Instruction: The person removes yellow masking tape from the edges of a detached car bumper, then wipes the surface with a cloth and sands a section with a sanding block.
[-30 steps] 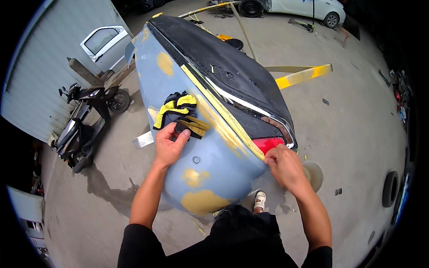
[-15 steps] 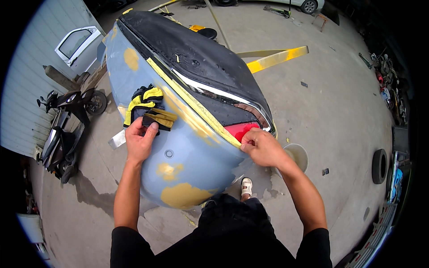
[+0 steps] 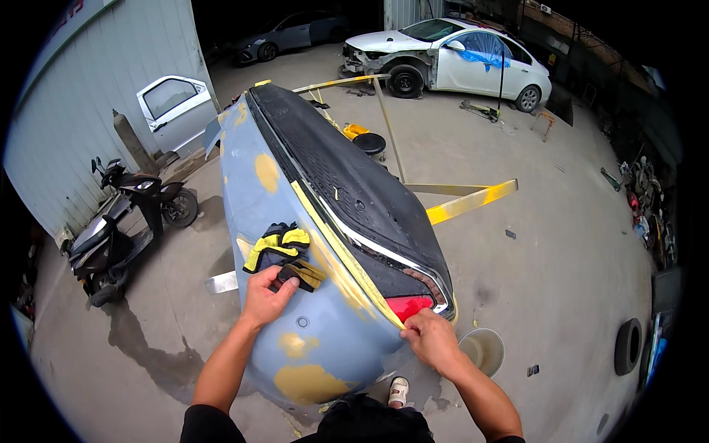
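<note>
A grey-blue car bumper (image 3: 255, 351) with tan filler patches stands in front of me, beside a black panel (image 3: 354, 177) with chrome trim. Yellow masking tape (image 3: 356, 269) runs along the edge between them. My right hand (image 3: 432, 341) pinches the tape's near end, beside a red lamp section (image 3: 410, 306). Between thumb and fingers, my left hand (image 3: 267, 301) holds a folded dark-and-tan piece (image 3: 307, 276) that looks like sandpaper, over the bumper. Just beyond it, black-and-yellow gloves (image 3: 275, 249) lie on the bumper.
A bucket (image 3: 482, 351) stands right of the bumper. Yellow-marked stand bars (image 3: 473, 201) jut out to the right. A scooter (image 3: 133, 229) is parked at left, near a loose car door (image 3: 177, 111). A white car (image 3: 480, 63) stands far back; a tyre (image 3: 628, 347) is at right.
The view has tilted up, so the bumper and hands sit lower and the white car shows more fully. Both hands keep their grips at nearly the same places on the bumper.
</note>
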A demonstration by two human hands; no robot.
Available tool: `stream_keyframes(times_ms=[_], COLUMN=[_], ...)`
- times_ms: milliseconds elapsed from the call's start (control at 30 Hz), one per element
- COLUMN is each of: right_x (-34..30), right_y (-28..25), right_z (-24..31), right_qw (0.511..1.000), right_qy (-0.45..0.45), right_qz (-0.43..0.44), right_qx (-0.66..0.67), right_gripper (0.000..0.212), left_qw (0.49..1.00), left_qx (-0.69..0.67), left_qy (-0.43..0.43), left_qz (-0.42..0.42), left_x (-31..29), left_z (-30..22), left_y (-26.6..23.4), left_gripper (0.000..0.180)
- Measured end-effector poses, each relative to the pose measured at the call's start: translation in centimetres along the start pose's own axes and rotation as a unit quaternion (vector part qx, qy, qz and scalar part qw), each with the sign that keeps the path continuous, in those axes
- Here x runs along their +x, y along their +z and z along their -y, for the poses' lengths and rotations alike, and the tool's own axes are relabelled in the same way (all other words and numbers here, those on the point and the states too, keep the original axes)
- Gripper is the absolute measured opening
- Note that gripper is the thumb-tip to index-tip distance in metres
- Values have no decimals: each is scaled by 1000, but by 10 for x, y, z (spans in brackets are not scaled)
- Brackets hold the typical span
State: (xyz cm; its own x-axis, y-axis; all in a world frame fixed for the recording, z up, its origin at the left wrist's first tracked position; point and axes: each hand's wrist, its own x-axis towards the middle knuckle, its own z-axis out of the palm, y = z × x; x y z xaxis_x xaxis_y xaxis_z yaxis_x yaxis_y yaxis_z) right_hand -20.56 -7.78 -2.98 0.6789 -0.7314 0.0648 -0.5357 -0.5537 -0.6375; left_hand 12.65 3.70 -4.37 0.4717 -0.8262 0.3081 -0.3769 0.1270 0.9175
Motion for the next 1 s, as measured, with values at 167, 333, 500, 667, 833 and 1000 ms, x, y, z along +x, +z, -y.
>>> stream_keyframes(times_ms=[167, 333, 500, 667, 833, 1000], right_x=[0, -3, 6, 15, 25, 43], right_y=[-1, 0, -2, -13, -37, -48], right_z=[14, 16, 17, 17, 30, 21], right_qw=[998, 995, 991, 987, 983, 959], right_qy=[-16, -28, -16, 33, 47, 92], right_qz=[-6, 0, 20, 103, 174, 205], right_qx=[-63, -98, -133, -119, 19, 174], right_gripper=[11, 12, 12, 14, 15, 15], left_qw=[1000, 1000, 1000, 1000, 999, 1000], left_qx=[27, -2, -8, -25, -24, -6], left_qy=[2, 10, 2, 9, 17, 20], left_qz=[-4, 3, 9, 14, 16, 15], left_x=[0, -1, 1, 0, 1, 1], left_z=[-11, 0, -5, -4, -3, -2], left_y=[-1, 0, -1, -1, 0, 0], left_gripper=[10, 11, 13, 14, 13, 13])
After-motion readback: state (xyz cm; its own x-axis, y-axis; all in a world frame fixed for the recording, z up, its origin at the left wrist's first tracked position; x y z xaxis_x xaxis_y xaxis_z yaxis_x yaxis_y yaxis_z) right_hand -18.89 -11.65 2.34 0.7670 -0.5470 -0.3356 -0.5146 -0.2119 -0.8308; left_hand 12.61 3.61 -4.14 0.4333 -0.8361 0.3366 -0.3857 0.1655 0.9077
